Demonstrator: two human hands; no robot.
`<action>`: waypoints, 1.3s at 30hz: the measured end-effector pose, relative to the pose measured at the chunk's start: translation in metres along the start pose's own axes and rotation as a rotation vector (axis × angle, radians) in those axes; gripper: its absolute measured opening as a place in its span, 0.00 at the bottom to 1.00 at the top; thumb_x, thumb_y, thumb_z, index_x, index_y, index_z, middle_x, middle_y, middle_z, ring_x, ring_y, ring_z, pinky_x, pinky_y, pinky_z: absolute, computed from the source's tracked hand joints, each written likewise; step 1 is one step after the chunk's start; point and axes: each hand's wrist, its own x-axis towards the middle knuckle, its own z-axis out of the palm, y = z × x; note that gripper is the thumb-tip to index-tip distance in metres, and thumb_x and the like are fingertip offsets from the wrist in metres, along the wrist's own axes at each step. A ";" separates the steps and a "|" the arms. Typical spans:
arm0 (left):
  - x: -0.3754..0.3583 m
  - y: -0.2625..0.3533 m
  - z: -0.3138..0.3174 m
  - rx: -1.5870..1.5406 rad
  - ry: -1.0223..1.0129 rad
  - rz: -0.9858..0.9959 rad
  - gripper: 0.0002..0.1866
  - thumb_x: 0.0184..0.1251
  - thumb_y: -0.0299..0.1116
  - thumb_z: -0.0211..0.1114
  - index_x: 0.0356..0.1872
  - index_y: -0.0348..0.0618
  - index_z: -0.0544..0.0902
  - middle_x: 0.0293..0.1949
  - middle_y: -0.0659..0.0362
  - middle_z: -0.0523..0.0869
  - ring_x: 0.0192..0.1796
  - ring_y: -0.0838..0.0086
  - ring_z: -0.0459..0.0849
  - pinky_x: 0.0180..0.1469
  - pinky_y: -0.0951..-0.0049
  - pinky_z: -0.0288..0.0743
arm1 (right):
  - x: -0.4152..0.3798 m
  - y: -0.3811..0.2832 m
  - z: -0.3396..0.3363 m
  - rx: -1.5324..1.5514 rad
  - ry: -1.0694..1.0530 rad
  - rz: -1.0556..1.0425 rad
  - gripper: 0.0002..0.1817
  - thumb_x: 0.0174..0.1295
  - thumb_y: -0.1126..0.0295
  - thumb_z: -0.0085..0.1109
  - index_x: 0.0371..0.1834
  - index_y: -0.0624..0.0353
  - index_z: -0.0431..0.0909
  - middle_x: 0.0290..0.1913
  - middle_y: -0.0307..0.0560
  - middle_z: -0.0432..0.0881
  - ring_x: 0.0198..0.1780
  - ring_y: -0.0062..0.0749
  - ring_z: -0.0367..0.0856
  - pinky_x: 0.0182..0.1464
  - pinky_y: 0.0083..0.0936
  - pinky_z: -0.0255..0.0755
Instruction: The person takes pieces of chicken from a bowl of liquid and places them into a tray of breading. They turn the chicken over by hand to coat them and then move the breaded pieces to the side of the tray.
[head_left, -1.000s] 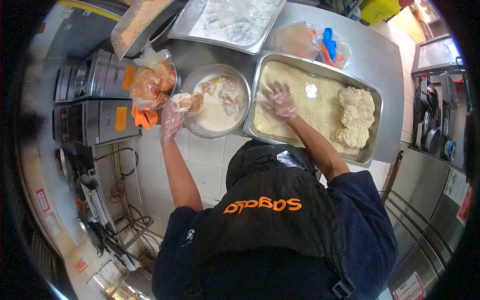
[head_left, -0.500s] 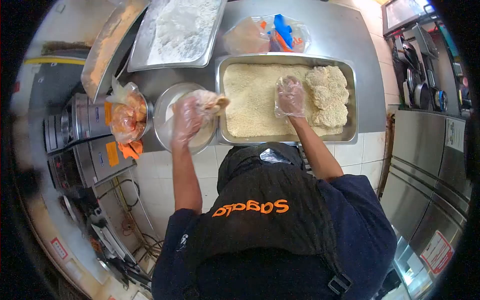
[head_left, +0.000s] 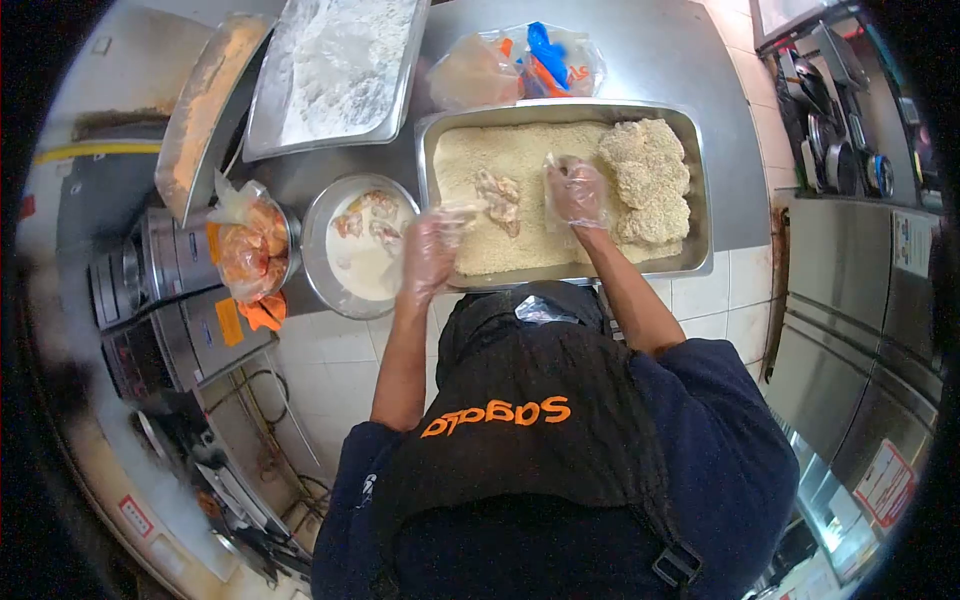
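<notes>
- Apron [head_left: 520, 460] of black colour, with orange letters [head_left: 497, 417], is nearest to the camera, worn over a dark shirt [head_left: 715, 440].
- Left hand [head_left: 430, 250], in a clear plastic glove, is over the near left edge of the metal tray [head_left: 707, 200]. It is blurred, but the fingers look stretched and released, pointing to the right.
- Right hand [head_left: 578, 190], also gloved, is above the middle of this tray with the fingers curled. I cannot tell if it grasps something, or if it touches the crumbs [head_left: 540, 140] below.
- Wet piece of food [head_left: 497, 200] lies on the crumbs between the two hands, only partly covered.
- Coated pieces [head_left: 648, 180] rest close together at the right end of the tray.
- Bowl [head_left: 345, 305], left of the tray, contains white liquid [head_left: 355, 262] and more wet pieces [head_left: 375, 212].
- Plastic bag with orange-coloured food [head_left: 250, 235] is farther left, and an orange cloth [head_left: 262, 312] is just beside it.
- Crumpled clear bag [head_left: 475, 72], with a blue item [head_left: 547, 60] at its right part, is behind the tray, on the steel table [head_left: 650, 50].
- Shallow tray [head_left: 330, 148] with white powder [head_left: 345, 70] stands at the far left.
</notes>
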 end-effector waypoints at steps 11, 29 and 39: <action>-0.072 -0.078 -0.107 -1.532 0.572 -0.523 0.36 0.65 0.55 0.51 0.64 0.35 0.61 0.61 0.48 0.70 0.57 0.63 0.74 0.56 0.64 0.70 | 0.017 -0.090 -0.022 0.331 -0.795 -0.013 0.16 0.53 0.61 0.62 0.37 0.63 0.80 0.34 0.49 0.83 0.36 0.28 0.80 0.41 0.24 0.72; -0.039 -0.094 -0.090 -1.688 0.885 -0.377 0.36 0.65 0.58 0.43 0.65 0.41 0.60 0.65 0.48 0.62 0.64 0.55 0.62 0.66 0.53 0.57 | -0.070 -0.235 0.046 0.572 -0.933 -0.347 0.15 0.47 0.62 0.68 0.27 0.63 0.77 0.27 0.53 0.77 0.27 0.37 0.75 0.33 0.31 0.70; -0.023 -0.122 -0.081 -1.428 0.656 -0.429 0.31 0.67 0.54 0.42 0.63 0.42 0.63 0.61 0.49 0.70 0.58 0.54 0.72 0.61 0.54 0.64 | -0.067 -0.196 0.072 0.664 -1.030 -0.562 0.06 0.51 0.73 0.59 0.31 0.61 0.74 0.27 0.51 0.75 0.32 0.38 0.76 0.36 0.33 0.70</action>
